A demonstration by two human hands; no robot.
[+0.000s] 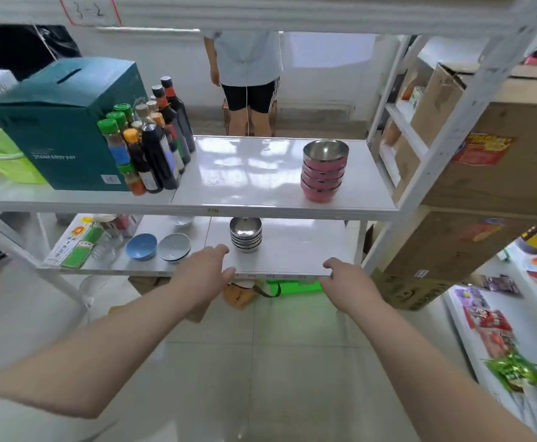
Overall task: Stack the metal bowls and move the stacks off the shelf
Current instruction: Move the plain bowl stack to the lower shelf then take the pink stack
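Note:
A stack of several pink-sided metal bowls (323, 171) stands on the right part of the middle shelf (286, 208). A second stack of several plain steel bowls (245, 235) sits on the lower shelf (292, 260), just below the middle shelf's front edge. My left hand (205, 267) hovers at the lower shelf's front edge, a little left of the steel stack, fingers apart and holding nothing. My right hand (345, 282) is at the same edge further right, fingers loosely curled with nothing in them.
Sauce bottles (152, 145) and a teal box (60, 122) fill the middle shelf's left side. A blue bowl (141, 246) and a grey bowl (174, 247) sit left on the lower shelf. A person (248, 81) stands behind the rack. Cardboard boxes (490, 161) and packets lie right.

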